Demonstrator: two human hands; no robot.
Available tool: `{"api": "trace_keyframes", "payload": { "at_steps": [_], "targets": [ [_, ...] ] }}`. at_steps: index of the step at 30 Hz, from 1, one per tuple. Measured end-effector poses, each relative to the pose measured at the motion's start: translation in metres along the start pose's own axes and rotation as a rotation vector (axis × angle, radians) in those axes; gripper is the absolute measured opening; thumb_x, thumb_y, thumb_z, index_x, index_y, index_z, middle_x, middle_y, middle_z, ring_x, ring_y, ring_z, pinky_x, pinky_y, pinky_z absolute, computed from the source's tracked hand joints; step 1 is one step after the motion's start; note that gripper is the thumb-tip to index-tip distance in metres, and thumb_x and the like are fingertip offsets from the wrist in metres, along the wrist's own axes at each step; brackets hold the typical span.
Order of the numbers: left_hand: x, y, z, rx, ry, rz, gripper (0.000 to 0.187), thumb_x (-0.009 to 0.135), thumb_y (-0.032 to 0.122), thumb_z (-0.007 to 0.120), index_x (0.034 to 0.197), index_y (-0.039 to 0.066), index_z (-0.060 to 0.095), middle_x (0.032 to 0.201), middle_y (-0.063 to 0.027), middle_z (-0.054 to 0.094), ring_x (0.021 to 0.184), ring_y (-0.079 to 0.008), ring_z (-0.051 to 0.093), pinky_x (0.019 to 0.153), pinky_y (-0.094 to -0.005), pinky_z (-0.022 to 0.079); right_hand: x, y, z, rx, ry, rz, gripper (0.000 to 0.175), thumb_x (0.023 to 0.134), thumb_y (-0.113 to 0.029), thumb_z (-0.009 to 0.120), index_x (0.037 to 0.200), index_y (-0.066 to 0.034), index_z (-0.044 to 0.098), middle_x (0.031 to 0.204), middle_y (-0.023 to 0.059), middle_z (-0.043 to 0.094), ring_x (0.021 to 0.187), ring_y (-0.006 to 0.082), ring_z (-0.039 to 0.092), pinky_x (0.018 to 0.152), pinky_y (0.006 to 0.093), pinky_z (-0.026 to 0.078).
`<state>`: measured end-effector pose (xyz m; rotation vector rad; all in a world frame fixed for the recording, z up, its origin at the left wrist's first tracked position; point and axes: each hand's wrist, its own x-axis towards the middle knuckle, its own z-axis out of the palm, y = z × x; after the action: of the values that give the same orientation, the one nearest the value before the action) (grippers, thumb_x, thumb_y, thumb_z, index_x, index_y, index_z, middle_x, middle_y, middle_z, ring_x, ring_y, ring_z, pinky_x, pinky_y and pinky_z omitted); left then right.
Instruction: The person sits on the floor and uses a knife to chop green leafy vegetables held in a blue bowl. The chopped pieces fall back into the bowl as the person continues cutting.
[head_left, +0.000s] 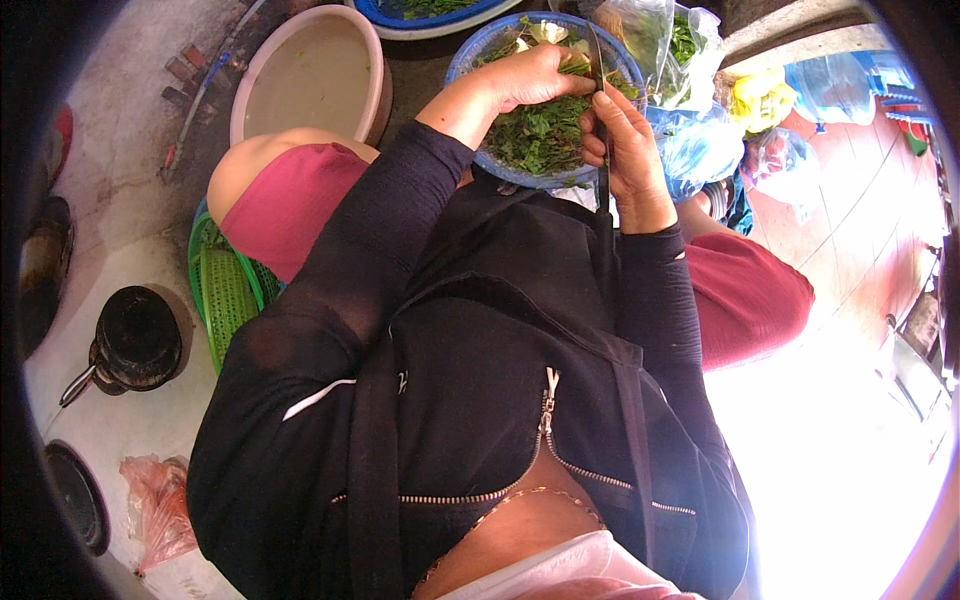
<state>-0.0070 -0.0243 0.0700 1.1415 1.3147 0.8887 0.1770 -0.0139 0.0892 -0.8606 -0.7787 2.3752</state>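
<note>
My right hand (624, 146) grips a knife (597, 56), its blade pointing away from me over a blue plastic basket (459, 67). My left hand (529, 79) reaches across the same basket, with its fingertips against the blade. Whether those fingers pinch a stem is hidden. Cut leafy greens (536, 142) with thin stems fill the basket beneath both hands. A pale, whitish vegetable piece (549, 31) lies near its far side.
Left of the basket stands a pink basin (244, 105) of cloudy water. Clear plastic bags (694, 142) and a yellow bag (761, 101) crowd the right. By my left knee are green plastic baskets (225, 292). A blackened pan (139, 337) and a red plastic bag (161, 510) lie on the floor.
</note>
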Motion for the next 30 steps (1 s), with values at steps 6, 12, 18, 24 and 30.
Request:
{"api": "trace_keyframes", "payload": {
  "at_steps": [6,12,18,24,30],
  "targets": [
    [0.006,-0.004,-0.010,0.434,-0.017,-0.018,0.026,0.089,0.027,0.063,0.106,0.007,0.066,0.083,-0.0016,0.067,0.078,-0.0096,0.058,0.073,-0.0269,0.047,0.001,-0.003,0.001,-0.063,0.048,-0.029,0.044,0.091,-0.023,0.059,0.132,-0.0087,0.049,0.069,0.0005,0.051,0.050,0.0076,0.040,0.043,0.0212,0.031],
    [0.000,0.009,0.003,0.602,0.048,0.080,0.025,0.088,0.026,0.062,0.107,0.010,0.065,0.086,-0.0096,0.068,0.075,-0.0134,0.060,0.071,-0.0317,0.048,0.009,-0.002,-0.004,-0.123,0.161,-0.078,0.039,0.090,-0.022,0.062,0.125,-0.0063,0.056,0.069,-0.0008,0.051,0.049,0.0076,0.041,0.042,0.0224,0.032],
    [-0.010,-0.024,-0.010,1.120,0.195,-0.062,0.023,0.085,0.028,0.060,0.100,0.010,0.064,0.093,-0.0156,0.066,0.092,-0.0363,0.062,0.077,-0.0464,0.049,0.026,-0.003,-0.035,-0.282,0.260,-0.009,0.049,0.089,-0.022,0.062,0.131,-0.0016,0.046,0.069,0.0013,0.050,0.048,0.0086,0.040,0.042,0.0236,0.032],
    [0.002,-0.078,0.025,1.005,0.055,-0.085,0.024,0.081,0.030,0.062,0.097,0.013,0.065,0.094,-0.0127,0.066,0.089,-0.0345,0.062,0.073,-0.0474,0.049,0.025,-0.011,-0.049,-0.110,0.284,-0.064,0.035,0.089,-0.027,0.063,0.116,-0.0072,0.055,0.072,0.0028,0.051,0.049,0.0085,0.040,0.042,0.0220,0.031],
    [0.016,-0.100,0.053,1.165,-0.091,-0.141,0.020,0.078,0.022,0.063,0.095,0.013,0.067,0.090,-0.0125,0.066,0.086,-0.0328,0.063,0.072,-0.0467,0.051,0.016,-0.011,-0.048,-0.104,0.271,-0.082,0.032,0.091,-0.026,0.061,0.116,-0.0062,0.057,0.072,0.0024,0.050,0.050,0.0085,0.039,0.044,0.0220,0.031]
  ]
}}
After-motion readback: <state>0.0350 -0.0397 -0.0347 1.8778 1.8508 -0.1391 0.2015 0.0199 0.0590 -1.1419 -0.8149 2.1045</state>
